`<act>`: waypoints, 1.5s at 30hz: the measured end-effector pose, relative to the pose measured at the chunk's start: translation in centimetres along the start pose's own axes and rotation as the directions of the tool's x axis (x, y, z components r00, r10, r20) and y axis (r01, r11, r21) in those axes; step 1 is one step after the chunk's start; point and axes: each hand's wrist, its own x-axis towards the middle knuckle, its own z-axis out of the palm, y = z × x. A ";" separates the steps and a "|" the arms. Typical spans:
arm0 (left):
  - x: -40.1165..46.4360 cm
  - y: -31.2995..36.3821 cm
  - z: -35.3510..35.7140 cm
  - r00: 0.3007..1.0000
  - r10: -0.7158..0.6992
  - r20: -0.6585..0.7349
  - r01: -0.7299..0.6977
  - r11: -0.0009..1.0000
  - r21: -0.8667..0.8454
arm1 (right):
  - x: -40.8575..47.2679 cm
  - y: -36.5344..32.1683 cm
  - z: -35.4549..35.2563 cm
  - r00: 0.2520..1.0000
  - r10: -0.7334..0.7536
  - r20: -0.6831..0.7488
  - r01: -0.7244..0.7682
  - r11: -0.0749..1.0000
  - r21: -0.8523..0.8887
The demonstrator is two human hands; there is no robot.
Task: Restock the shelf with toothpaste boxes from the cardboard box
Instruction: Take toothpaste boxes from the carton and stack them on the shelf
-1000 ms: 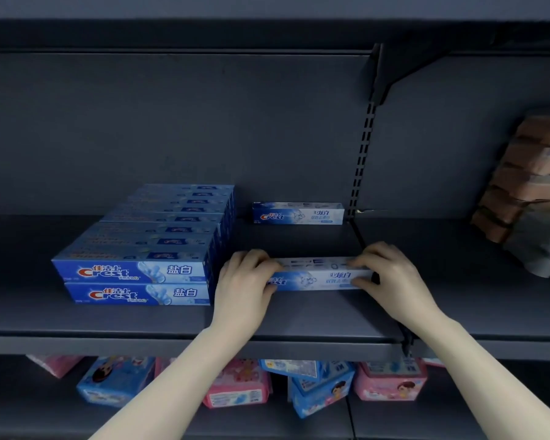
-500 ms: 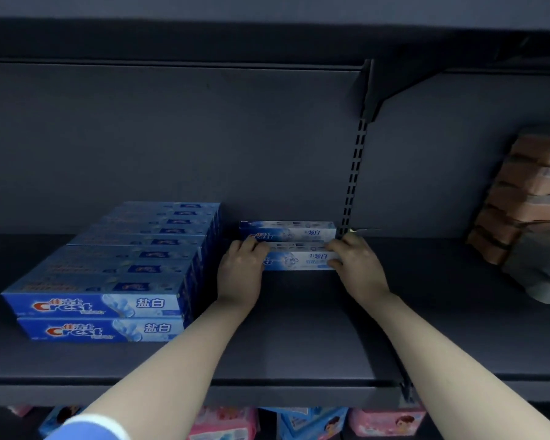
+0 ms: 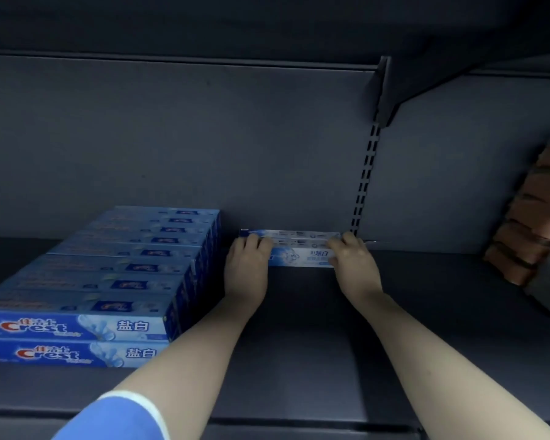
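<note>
Crest boxes (image 3: 86, 325), "盐白", left of our toothpaste box (image 3: 299, 257); left hand (image 3: 246, 271), right hand (image 3: 351, 265) grasp its ends; its print blurred.

The two front toothpaste boxes (image 3: 77, 327) of the left stack read "Crest" and "盐白" on their faces.

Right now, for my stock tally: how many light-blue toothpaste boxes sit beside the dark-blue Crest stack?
2: the front box, held by both hands; the rear box against the back panel.
</note>
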 end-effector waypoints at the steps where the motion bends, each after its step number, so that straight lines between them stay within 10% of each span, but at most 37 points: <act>1: 0.0 0.0 0.0 1.000 0.005 -0.012 -0.005 1.000 0.004 | -0.1 0.0 0.1 1.000 0.001 -0.007 -0.001 1.000 -0.005; 15: -1.0 0.3 -1.1 0.989 -0.041 0.146 0.039 0.999 0.015 | -3.1 -0.9 0.0 1.000 0.028 -0.012 -0.027 0.999 0.029; 23: -8.1 3.2 -6.3 0.921 -0.055 0.385 0.061 0.998 -0.005 | -9.2 -3.9 -2.9 0.962 0.080 0.261 -0.071 0.996 -0.046; 28: -16.1 1.9 -9.8 0.988 0.017 0.153 -0.011 0.999 -0.039 | -16.5 -6.4 -4.9 0.993 0.023 0.114 -0.026 0.999 0.023; 38: -30.6 1.3 -7.4 0.978 0.018 0.208 0.007 0.993 -0.117 | -29.4 -10.0 0.2 0.979 -0.074 -0.189 0.100 0.987 0.128; 45: -40.1 -0.2 -0.1 0.901 -0.028 0.433 0.082 0.991 -0.106 | -38.8 -9.2 9.0 0.989 -0.089 0.117 0.076 0.990 0.117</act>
